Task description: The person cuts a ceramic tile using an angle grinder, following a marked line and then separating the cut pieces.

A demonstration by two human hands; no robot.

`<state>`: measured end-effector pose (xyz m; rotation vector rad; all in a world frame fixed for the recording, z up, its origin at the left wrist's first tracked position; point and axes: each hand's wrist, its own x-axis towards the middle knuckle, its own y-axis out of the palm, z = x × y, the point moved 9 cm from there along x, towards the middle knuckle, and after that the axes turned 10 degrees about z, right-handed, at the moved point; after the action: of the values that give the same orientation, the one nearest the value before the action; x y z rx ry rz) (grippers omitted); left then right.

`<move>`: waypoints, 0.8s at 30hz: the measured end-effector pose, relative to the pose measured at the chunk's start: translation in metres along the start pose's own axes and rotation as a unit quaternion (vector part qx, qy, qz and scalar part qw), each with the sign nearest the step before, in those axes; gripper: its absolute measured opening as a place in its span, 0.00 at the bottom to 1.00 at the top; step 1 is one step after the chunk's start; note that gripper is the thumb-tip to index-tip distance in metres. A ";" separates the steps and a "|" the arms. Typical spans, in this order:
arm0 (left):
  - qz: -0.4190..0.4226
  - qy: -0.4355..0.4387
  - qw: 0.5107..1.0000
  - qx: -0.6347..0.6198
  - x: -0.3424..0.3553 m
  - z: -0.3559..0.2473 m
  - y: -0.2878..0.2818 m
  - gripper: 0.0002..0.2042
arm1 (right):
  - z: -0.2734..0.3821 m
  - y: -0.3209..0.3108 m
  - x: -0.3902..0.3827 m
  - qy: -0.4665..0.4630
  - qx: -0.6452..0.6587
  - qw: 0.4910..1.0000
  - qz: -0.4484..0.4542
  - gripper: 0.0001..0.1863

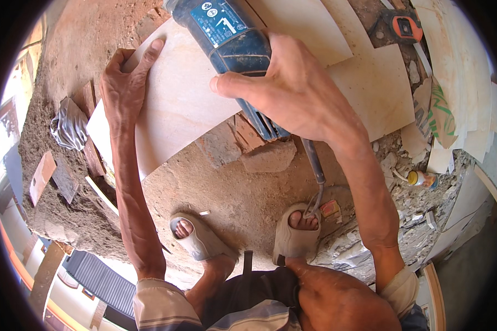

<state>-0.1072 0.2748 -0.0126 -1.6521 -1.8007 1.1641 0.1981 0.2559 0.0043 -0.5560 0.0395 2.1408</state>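
Observation:
A blue angle grinder lies across a cream tile, its front end cut off by the top of the view. My right hand is wrapped round its body, with the thumb laid over the near side. From its rear end a dark cord runs down toward my right foot. At the tile's left edge is my left hand, thumb on the upper face and fingers curled at the edge, partly hidden. Broken bricks show beneath the tile's near edge. The grinder's disc is out of sight.
More cream tiles lie to the right, near an orange and black tape measure. A small yellow-capped bottle rests on rubble. At left are a crumpled grey bag and tile offcuts. My sandalled feet stand on the dirt.

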 end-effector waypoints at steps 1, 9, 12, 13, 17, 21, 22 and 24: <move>-0.001 -0.003 1.000 0.001 0.000 0.000 0.001 0.40 | 0.000 0.000 -0.002 0.000 0.001 1.000 0.000 0.21; -0.009 0.006 1.000 0.018 0.003 0.003 0.000 0.43 | -0.007 0.002 -0.009 -0.009 0.008 1.000 -0.001 0.20; -0.011 0.005 1.000 0.020 0.003 0.005 -0.001 0.43 | -0.009 0.005 -0.007 -0.002 0.010 1.000 0.008 0.20; -0.009 0.005 1.000 0.017 0.003 0.005 -0.001 0.43 | -0.009 0.004 -0.007 -0.001 0.008 1.000 0.008 0.20; -0.004 0.010 1.000 0.010 0.005 0.004 0.001 0.44 | -0.008 0.002 -0.009 -0.004 -0.001 1.000 0.003 0.20; -0.005 0.010 1.000 0.012 0.004 0.005 0.000 0.44 | -0.009 0.003 -0.012 0.001 0.008 1.000 0.005 0.20; -0.004 0.010 1.000 0.012 0.004 0.005 0.000 0.45 | -0.010 0.003 -0.013 0.003 0.010 1.000 0.005 0.20; -0.005 0.010 1.000 0.014 0.004 0.005 0.000 0.45 | -0.011 0.003 -0.014 0.006 0.012 1.000 0.006 0.20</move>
<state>-0.1121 0.2775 -0.0163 -1.6322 -1.7709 1.1578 0.2071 0.2407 -0.0005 -0.5563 0.0746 2.1458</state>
